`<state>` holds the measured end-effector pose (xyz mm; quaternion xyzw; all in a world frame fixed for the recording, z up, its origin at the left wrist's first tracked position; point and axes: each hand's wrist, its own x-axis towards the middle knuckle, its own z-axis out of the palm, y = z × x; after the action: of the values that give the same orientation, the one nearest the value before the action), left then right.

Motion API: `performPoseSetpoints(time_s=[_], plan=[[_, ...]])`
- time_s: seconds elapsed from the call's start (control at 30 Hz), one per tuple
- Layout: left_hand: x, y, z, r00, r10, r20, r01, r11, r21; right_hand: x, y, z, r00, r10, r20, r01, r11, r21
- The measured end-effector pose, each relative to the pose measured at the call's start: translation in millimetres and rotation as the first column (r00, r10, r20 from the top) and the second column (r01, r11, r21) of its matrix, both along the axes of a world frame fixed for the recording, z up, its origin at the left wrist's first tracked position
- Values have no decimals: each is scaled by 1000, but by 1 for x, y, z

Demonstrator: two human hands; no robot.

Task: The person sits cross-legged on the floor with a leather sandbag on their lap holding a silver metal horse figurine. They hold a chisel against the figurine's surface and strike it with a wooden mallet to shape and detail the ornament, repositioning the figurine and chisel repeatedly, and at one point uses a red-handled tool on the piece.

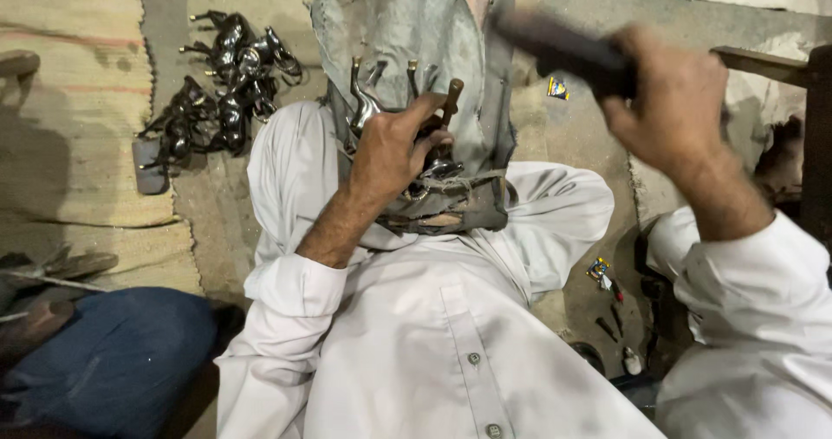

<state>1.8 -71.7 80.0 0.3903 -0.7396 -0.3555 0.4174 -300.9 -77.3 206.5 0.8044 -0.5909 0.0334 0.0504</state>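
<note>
The left hand [394,149] clamps a metal figurine [368,101] on the lap. The right hand [672,101] grips a blurred tool [563,51]. Several figurines [221,84] lie piled on the floor.

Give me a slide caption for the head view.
Left hand grips a metal figurine on the lap; right hand raises a blurred dark tool.

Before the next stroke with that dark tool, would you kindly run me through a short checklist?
1. Left hand has a firm grip on the metal piece: ok.
2. Piece rests on the grey cloth over the lap: ok.
3. Right hand holds the dark tool: ok, though blurred.
4. Left fingers clear of the tool's path: cannot tell.
5. Pile of dark metal pieces lies apart on the floor: ok.
</note>
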Motion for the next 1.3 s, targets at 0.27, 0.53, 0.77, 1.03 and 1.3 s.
performPoseSetpoints(time_s=[0.27,0.53,0.77,1.03,1.3], plan=[[-5,16,-19,981,191,-37,-188,980,64,48,-30,33,957,288,-21,-289,953,-89],[-9,22,-20,970,234,-70,-218,959,181,73,-40,51,920,294,-258,-305,952,-3],[-7,20,-20,976,213,-37,-212,977,22,62,-32,58,915,376,-147,-396,908,-139],[-4,3,-5,997,75,-16,-74,997,14,45,-17,56,937,168,-306,-145,985,94],[-10,-12,14,977,-106,183,103,994,24,-4,8,28,997,56,-58,-48,991,127]])
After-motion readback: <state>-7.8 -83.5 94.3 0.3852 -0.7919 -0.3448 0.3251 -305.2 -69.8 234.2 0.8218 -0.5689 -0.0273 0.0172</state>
